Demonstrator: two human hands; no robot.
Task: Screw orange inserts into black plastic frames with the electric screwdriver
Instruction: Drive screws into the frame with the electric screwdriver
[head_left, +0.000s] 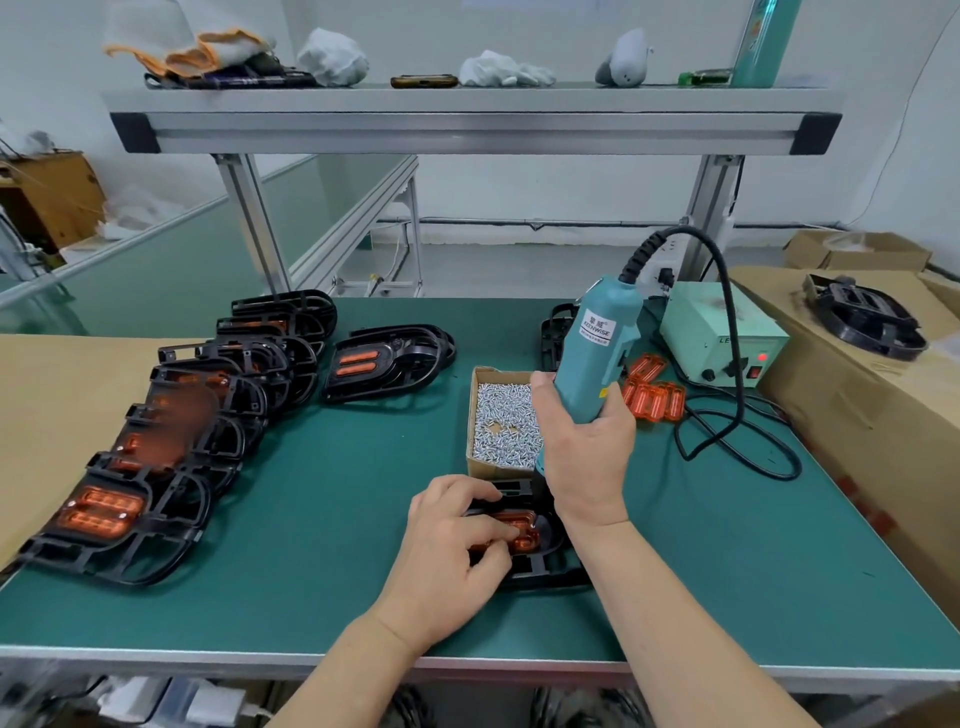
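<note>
While the left hand (457, 540), fingers (496, 527) curled, pins the orange insert (522, 540) in the black frame (545, 574) just before the screw box (501, 421), the right hand (587, 447) grips the electric screwdriver (597, 343); a tilted bit may slip onto them.

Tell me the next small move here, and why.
Probably lower the teal electric screwdriver straight down and drive a screw. The right hand holds it near upright over the black plastic frame, and the left hand holds that frame with fingers on its orange insert. The bit is hidden behind the right hand, so its seating cannot be told.
</note>
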